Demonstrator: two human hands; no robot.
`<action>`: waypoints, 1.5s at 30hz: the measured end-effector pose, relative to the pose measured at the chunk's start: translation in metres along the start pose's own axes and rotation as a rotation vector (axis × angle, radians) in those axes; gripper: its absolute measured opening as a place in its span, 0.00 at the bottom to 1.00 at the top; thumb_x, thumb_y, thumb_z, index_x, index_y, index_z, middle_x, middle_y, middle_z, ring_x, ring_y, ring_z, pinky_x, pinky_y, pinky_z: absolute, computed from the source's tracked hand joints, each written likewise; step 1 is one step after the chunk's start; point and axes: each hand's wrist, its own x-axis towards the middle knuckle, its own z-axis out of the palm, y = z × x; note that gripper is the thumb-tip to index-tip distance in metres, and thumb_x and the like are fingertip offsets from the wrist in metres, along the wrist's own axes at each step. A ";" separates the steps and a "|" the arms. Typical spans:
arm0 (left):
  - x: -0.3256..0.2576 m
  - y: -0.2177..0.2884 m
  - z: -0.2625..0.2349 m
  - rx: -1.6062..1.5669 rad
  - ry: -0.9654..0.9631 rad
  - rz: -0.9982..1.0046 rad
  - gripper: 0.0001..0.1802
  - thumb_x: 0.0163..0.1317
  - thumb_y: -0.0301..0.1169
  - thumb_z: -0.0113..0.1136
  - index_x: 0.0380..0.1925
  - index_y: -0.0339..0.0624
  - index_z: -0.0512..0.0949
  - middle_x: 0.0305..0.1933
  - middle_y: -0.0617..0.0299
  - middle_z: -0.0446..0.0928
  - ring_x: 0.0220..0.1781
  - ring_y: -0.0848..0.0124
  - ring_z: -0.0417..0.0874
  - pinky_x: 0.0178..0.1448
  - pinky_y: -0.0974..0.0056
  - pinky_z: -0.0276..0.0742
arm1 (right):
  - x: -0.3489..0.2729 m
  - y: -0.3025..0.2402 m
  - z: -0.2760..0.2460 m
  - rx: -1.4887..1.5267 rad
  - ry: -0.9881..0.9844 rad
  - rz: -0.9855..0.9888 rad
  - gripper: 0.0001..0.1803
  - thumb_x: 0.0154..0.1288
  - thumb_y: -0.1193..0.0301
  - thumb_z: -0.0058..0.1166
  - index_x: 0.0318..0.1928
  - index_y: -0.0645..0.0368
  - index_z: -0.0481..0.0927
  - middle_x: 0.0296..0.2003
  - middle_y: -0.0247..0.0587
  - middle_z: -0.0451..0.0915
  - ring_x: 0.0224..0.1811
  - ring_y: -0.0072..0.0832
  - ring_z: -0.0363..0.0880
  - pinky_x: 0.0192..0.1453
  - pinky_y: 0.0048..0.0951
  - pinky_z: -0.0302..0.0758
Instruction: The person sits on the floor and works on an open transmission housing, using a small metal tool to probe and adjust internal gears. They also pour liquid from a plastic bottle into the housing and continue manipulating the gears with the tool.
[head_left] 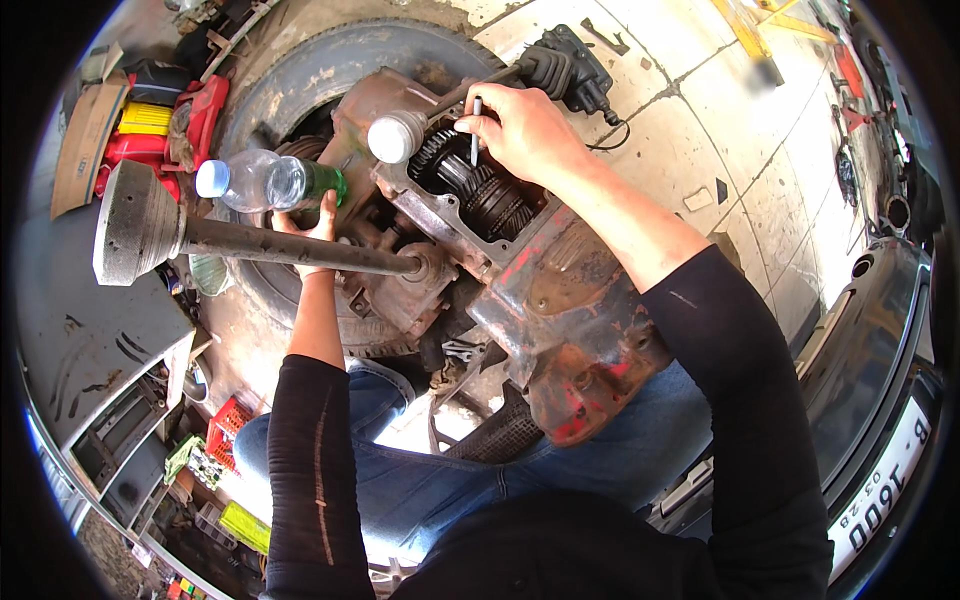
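Note:
My left hand (pixel 312 232) is wrapped round a clear plastic bottle (pixel 250 180), which lies on its side with its pale cap to the left and a green part at its right end. My right hand (pixel 525 130) pinches a slim silver metal rod (pixel 476 135), held upright over the opening of a gearbox (pixel 545 290). Inside that opening, toothed gears (pixel 475 190) show on a shaft. A lever with a round white knob (pixel 394 138) passes just beyond the right hand, and its rubber boot (pixel 548 70) lies behind the hand.
A thick shaft (pixel 290 247) with a flared end juts left from the gearbox. Beneath the gearbox lies a big tyre (pixel 250 110). A grey metal cabinet (pixel 100 340) stands at the left, a dark car bumper (pixel 870 350) at the right. My jeans-clad legs flank the casing.

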 end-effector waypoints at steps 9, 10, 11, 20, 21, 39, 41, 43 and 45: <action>0.000 0.004 -0.001 0.053 -0.005 -0.024 0.52 0.48 0.55 0.85 0.67 0.34 0.75 0.66 0.45 0.76 0.68 0.52 0.76 0.75 0.48 0.69 | 0.001 -0.007 -0.007 0.054 0.090 -0.052 0.10 0.75 0.65 0.63 0.46 0.59 0.83 0.25 0.41 0.82 0.27 0.30 0.82 0.35 0.33 0.76; -0.001 0.003 0.000 0.046 -0.003 -0.029 0.52 0.48 0.55 0.85 0.67 0.34 0.75 0.66 0.45 0.76 0.68 0.52 0.76 0.75 0.48 0.70 | 0.000 -0.007 -0.008 0.045 0.093 -0.049 0.10 0.75 0.65 0.63 0.46 0.58 0.82 0.24 0.40 0.81 0.27 0.29 0.81 0.34 0.34 0.75; -0.001 0.001 0.000 0.039 0.000 -0.033 0.53 0.48 0.56 0.85 0.67 0.34 0.74 0.66 0.45 0.76 0.68 0.52 0.76 0.75 0.48 0.70 | 0.000 -0.009 -0.009 0.043 0.078 -0.039 0.10 0.75 0.65 0.63 0.46 0.58 0.82 0.24 0.40 0.81 0.27 0.30 0.81 0.34 0.34 0.75; 0.000 -0.003 0.001 0.036 -0.014 -0.043 0.55 0.48 0.59 0.84 0.68 0.35 0.73 0.67 0.44 0.75 0.69 0.52 0.75 0.75 0.47 0.69 | -0.005 -0.012 0.000 0.099 -0.012 -0.014 0.11 0.73 0.65 0.64 0.45 0.59 0.83 0.31 0.55 0.84 0.35 0.52 0.85 0.41 0.45 0.77; 0.000 -0.003 0.000 0.023 -0.009 -0.033 0.55 0.48 0.59 0.84 0.69 0.36 0.73 0.67 0.44 0.75 0.69 0.51 0.75 0.75 0.47 0.69 | -0.005 -0.013 0.000 0.111 -0.012 -0.029 0.11 0.73 0.65 0.64 0.45 0.59 0.83 0.31 0.55 0.84 0.35 0.52 0.84 0.41 0.45 0.76; 0.001 -0.011 -0.001 0.005 -0.006 -0.027 0.55 0.48 0.58 0.84 0.68 0.34 0.73 0.66 0.44 0.76 0.68 0.51 0.76 0.74 0.47 0.70 | -0.003 -0.022 -0.008 -0.033 -0.140 -0.004 0.11 0.72 0.65 0.64 0.43 0.60 0.82 0.34 0.56 0.84 0.41 0.56 0.84 0.44 0.48 0.77; 0.000 -0.007 0.002 0.006 0.000 -0.011 0.54 0.48 0.57 0.85 0.68 0.34 0.74 0.65 0.44 0.76 0.68 0.51 0.76 0.74 0.47 0.70 | -0.003 -0.021 -0.009 0.023 -0.106 -0.006 0.11 0.71 0.65 0.64 0.43 0.60 0.82 0.34 0.56 0.84 0.40 0.56 0.84 0.44 0.48 0.77; -0.001 -0.002 0.003 0.013 -0.004 -0.003 0.54 0.48 0.57 0.85 0.68 0.35 0.74 0.65 0.45 0.76 0.68 0.51 0.76 0.74 0.47 0.70 | -0.003 -0.016 -0.008 0.038 -0.057 -0.040 0.11 0.71 0.65 0.64 0.43 0.60 0.83 0.34 0.56 0.84 0.40 0.56 0.84 0.44 0.48 0.77; -0.001 0.004 0.004 0.026 -0.021 -0.003 0.53 0.48 0.56 0.85 0.68 0.35 0.74 0.64 0.45 0.76 0.67 0.51 0.76 0.74 0.47 0.70 | -0.001 -0.008 -0.009 0.010 0.006 -0.103 0.11 0.71 0.65 0.64 0.43 0.60 0.83 0.34 0.56 0.84 0.40 0.55 0.84 0.44 0.48 0.77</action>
